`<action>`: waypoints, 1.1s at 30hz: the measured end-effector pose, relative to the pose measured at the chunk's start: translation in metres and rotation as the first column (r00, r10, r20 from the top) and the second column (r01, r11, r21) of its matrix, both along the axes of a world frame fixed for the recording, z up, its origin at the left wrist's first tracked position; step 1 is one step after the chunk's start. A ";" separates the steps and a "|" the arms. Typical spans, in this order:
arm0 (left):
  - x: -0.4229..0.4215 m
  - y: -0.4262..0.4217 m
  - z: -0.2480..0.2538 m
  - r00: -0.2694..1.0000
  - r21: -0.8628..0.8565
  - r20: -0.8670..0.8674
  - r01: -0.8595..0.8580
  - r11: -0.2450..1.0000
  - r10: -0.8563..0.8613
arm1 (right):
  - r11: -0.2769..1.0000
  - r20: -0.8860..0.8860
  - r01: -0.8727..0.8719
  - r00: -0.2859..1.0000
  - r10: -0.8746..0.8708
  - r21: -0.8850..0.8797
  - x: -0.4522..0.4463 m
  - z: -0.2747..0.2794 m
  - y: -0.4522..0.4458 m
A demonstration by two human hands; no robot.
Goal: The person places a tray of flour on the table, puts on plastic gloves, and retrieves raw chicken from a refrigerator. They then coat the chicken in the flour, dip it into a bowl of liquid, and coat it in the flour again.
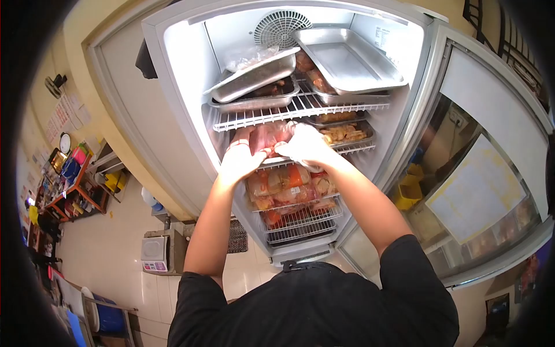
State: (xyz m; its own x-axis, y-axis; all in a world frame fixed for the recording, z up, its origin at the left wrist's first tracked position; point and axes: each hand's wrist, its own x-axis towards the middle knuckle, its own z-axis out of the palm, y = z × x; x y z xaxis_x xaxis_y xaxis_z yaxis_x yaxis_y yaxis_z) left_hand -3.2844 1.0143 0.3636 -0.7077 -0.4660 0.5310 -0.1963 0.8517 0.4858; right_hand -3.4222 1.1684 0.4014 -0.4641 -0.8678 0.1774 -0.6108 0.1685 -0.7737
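Note:
An upright fridge stands open, and both my hands reach to its second shelf. My left hand (240, 159) is at the left side of a plastic-wrapped pack of red meat (269, 137), its thumb against the pack. On the pack's right side, my right hand (306, 143) has its fingers closed, partly hidden by glare and clear plastic. A tray of yellowish pieces (345, 134) lies right of my right hand. Bagged meat packs (283, 188) fill the shelf below.
Metal trays (350, 61) are stacked on the top wire shelf (303, 110), one tilted at the left. The glass door (491, 168) stands open at the right. A weighing scale (155, 250) is at the lower left, beyond it an orange rack (75, 191).

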 end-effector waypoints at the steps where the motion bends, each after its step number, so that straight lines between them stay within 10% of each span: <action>1: 0.002 0.002 0.003 0.998 -0.006 0.052 -0.026 1.000 0.027 | 0.999 -0.139 -0.007 0.990 0.013 0.046 0.001 0.009 0.004; 3: -0.001 -0.001 0.006 0.992 0.003 0.120 -0.041 0.999 0.040 | 0.997 -0.467 0.069 0.881 -0.072 -0.023 -0.016 -0.023 -0.025; 6: 0.000 -0.017 0.010 0.958 0.031 0.288 -0.025 0.999 0.015 | 0.935 -0.395 0.247 0.909 -0.132 0.255 0.001 0.010 -0.036; 10: -0.013 -0.030 -0.017 0.977 -0.141 0.154 -0.126 0.982 0.147 | 0.994 -0.380 -0.079 0.919 0.102 0.077 -0.040 -0.017 -0.059; 15: -0.006 0.026 0.028 0.964 0.020 0.225 -0.149 0.989 0.140 | 0.837 0.099 -0.337 0.905 0.415 -0.431 -0.077 -0.046 -0.069; 17: -0.006 0.044 0.051 0.924 0.070 0.367 -0.144 0.987 0.109 | 0.786 0.734 0.043 0.391 0.555 -0.617 -0.050 -0.039 -0.059; 18: -0.019 0.026 0.020 0.972 -0.062 0.153 -0.169 0.984 0.177 | 0.735 0.708 0.054 0.327 0.626 -0.676 -0.056 -0.049 -0.070; 21: -0.028 0.013 0.013 0.992 -0.171 -0.096 -0.103 0.980 0.087 | 0.783 0.647 -0.143 0.486 0.588 -0.605 -0.046 -0.033 -0.055; 22: -0.025 0.020 0.020 0.993 0.058 -0.117 -0.018 0.998 0.025 | 0.856 0.652 -0.078 0.615 0.444 -0.510 -0.035 -0.021 -0.047; 25: -0.021 0.019 0.011 0.965 0.048 -0.231 -0.119 0.992 0.127 | 0.976 -0.035 -0.141 0.990 0.137 -0.166 -0.044 -0.017 -0.038; 33: -0.027 -0.017 -0.013 0.924 0.487 -0.377 0.136 0.862 0.067 | 0.950 -0.060 -0.287 0.958 0.281 -0.123 -0.025 -0.013 -0.031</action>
